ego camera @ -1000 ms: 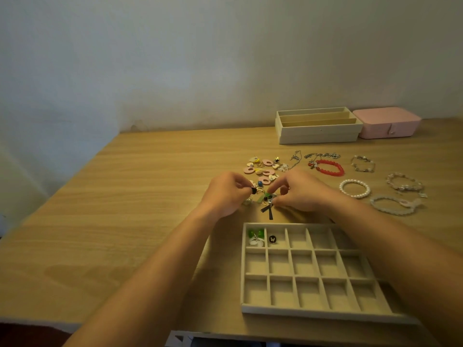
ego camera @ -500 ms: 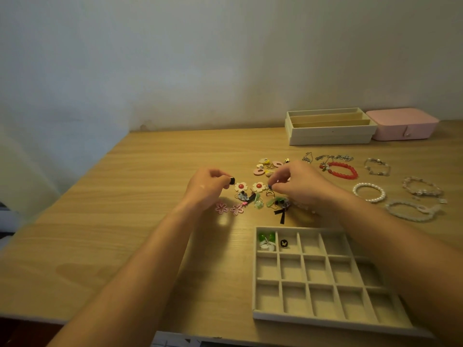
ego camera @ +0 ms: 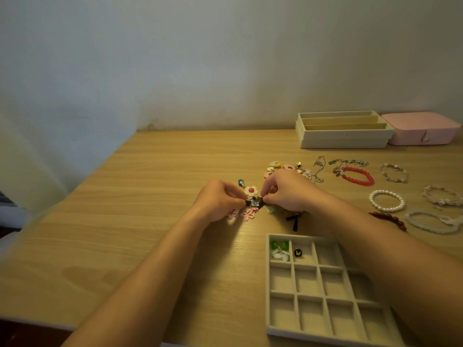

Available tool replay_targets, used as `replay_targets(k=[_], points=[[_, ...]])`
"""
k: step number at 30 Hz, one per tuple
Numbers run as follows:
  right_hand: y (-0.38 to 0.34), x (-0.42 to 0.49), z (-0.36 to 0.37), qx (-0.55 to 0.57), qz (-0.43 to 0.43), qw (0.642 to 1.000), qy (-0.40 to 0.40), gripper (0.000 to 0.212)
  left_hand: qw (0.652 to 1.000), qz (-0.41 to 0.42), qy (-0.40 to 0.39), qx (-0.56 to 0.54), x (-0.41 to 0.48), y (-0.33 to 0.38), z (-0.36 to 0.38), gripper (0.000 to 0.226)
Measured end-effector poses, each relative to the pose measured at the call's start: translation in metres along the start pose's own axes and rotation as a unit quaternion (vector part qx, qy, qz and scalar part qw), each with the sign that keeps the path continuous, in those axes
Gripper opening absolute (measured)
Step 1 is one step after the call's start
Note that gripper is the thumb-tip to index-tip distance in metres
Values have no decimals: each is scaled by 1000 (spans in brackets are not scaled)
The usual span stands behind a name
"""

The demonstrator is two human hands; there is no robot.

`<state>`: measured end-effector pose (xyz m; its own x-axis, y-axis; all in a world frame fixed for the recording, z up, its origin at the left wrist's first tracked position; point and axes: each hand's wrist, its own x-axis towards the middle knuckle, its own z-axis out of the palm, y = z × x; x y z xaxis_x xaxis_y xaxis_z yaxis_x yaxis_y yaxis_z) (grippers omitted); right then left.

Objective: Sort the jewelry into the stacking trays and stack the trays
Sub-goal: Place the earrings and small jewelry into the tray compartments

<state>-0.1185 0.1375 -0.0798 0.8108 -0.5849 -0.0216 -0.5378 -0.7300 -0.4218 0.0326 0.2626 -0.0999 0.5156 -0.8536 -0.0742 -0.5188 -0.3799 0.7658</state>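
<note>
A small black piece (ego camera: 248, 203) is pinched between thumb and forefinger of the left hand (ego camera: 220, 200), just near of a white flower earring (ego camera: 251, 190). A second black piece (ego camera: 261, 201) is pinched by the fingertips of the right hand (ego camera: 288, 192). At the near right, the grid tray (ego camera: 308, 279) is seen, with green beads (ego camera: 279, 245) held in its far-left compartment. A pearl bracelet (ego camera: 387, 201) is laid further right.

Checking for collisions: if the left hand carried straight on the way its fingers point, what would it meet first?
Probably the right hand, just beyond the small dark piece that it and the left hand pinch; depth unclear.
</note>
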Motion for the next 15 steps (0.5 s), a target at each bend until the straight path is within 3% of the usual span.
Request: replay_targets(k=[5, 10, 15], points=[[12, -2, -7, 101, 0, 995, 1, 7, 1000, 11, 13, -6, 1, 6, 4, 23], [18, -10, -17, 279, 25, 959, -39, 3, 997, 63, 45, 6, -3, 23, 11, 20], [19, -20, -21, 326, 38, 944, -42, 10, 989, 90, 0, -118, -10, 35, 18, 8]])
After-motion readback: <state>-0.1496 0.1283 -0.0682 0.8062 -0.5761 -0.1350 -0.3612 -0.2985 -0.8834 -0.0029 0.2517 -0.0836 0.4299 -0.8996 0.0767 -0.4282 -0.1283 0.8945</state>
